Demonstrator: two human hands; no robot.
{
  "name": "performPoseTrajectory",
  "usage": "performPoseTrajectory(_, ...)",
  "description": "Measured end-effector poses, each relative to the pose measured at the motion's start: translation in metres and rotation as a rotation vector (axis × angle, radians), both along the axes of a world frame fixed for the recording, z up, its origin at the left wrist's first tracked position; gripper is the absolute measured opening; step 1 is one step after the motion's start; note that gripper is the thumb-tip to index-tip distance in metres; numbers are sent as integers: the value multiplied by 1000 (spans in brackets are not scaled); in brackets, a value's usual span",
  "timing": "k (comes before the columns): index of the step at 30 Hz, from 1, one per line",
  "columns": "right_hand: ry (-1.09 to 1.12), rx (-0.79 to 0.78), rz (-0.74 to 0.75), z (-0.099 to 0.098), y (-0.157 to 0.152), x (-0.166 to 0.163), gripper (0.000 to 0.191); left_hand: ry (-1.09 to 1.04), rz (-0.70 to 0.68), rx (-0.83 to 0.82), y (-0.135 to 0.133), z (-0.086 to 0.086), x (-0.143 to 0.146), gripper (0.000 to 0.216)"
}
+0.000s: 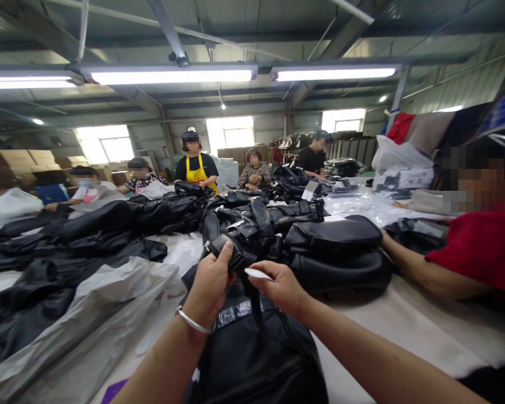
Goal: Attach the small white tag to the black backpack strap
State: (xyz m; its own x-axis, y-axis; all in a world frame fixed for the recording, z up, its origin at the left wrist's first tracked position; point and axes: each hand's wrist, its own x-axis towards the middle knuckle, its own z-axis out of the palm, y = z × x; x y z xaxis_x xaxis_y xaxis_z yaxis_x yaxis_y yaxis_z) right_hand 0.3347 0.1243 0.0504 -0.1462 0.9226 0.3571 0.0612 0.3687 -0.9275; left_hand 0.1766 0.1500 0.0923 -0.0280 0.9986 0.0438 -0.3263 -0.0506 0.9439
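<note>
Gripping the black webbing strap [229, 252] of the black leather bag [252, 359] nearest the camera, the left hand [208, 286] is closed; the right hand [280, 286] pinches a small white tag [257, 274]. Risk: a loosened pinch lets the tag slip.

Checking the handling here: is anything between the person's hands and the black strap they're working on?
Nothing visible. The left hand already grips the black strap, and the right hand pinches a white tag right beside it, above the black bag.
</note>
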Motion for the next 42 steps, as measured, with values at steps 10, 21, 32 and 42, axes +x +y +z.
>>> performPoseTrajectory(10,-19,13,3,14,-5,-15,24,89,-28,64,3,-1,9,48)
performPoseTrajectory(21,276,-250,-79,0,-10,-6,61,-6,-5,-133,-2,8,3,38)
performPoseTrajectory(32,192,-51,60,6,-3,-16,37,-42,-87,-122,-8,9,5,33)
performPoseTrajectory(42,21,-59,-8,8,-16,-10,37,16,-55,-90,-7,3,4,39)
